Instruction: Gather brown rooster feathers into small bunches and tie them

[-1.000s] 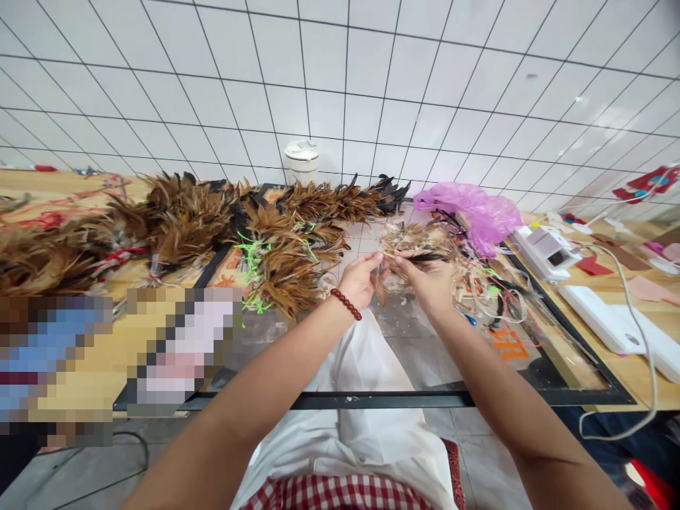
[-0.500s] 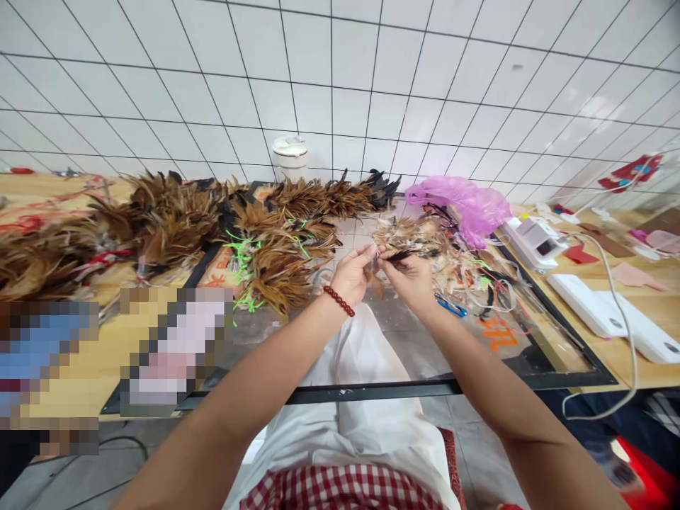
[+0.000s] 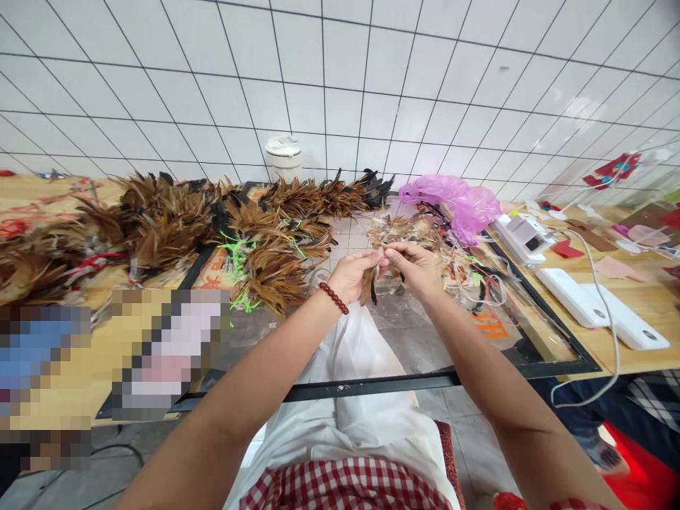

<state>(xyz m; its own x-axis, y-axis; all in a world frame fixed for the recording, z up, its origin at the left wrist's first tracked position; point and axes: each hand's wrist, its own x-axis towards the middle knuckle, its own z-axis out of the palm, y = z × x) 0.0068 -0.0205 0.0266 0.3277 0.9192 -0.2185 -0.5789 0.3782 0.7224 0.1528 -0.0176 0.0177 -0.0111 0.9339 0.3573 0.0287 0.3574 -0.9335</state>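
Note:
My left hand (image 3: 355, 273), with a dark red bead bracelet (image 3: 333, 298) at its wrist, is closed in a pinch on a few small feathers (image 3: 373, 289). They hang below its fingers, brown with one black tip. My right hand (image 3: 419, 268) is pinched too, its thumb and forefinger meeting the left fingertips; what lies in its fingers is too small to make out. Just behind my hands is a pile of loose pale feathers (image 3: 396, 230). Bundles of brown feathers (image 3: 270, 280) tied with green string (image 3: 239, 265) lie left of my hands.
A black-framed glass panel (image 3: 414, 340) covers the worktop before me. Farther back are feather garlands (image 3: 313, 197), a white lidded cup (image 3: 284, 159) and a pink plastic bag (image 3: 457, 202). White devices (image 3: 574, 297) and a cable (image 3: 610, 333) lie right. Someone's blurred-out area is at left.
The dark feathers that stuck out by my right hand now hang downward between my hands. My right fingers have come up against the left fingertips. The view has shifted slightly.

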